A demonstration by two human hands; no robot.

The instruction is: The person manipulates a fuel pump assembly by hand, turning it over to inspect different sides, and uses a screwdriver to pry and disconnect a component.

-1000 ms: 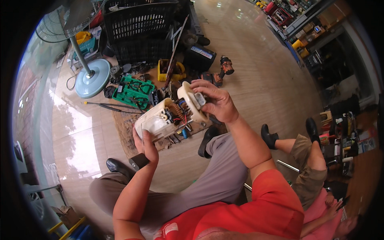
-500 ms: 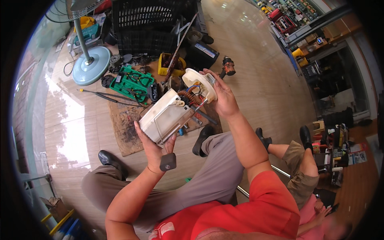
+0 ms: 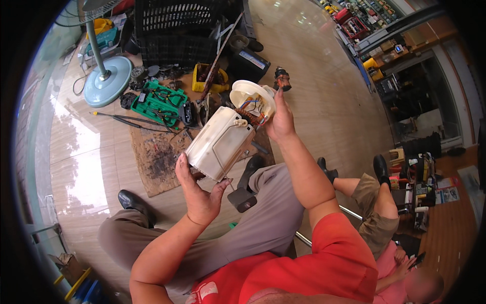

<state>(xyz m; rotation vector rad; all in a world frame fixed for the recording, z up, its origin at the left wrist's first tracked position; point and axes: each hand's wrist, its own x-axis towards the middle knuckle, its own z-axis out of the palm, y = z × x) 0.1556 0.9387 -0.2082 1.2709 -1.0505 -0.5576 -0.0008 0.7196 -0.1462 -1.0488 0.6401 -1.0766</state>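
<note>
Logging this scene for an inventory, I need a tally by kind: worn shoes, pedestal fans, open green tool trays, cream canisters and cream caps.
Worn shoes: 4
Pedestal fan: 1
Open green tool tray: 1
Cream canister: 1
Cream cap: 1
Total: 8

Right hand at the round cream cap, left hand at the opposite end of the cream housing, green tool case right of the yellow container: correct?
No: the green tool case lies left of the yellow container, as the head view shows. The right hand is at the round cream cap, the left hand at the opposite end of the cream housing.
</note>
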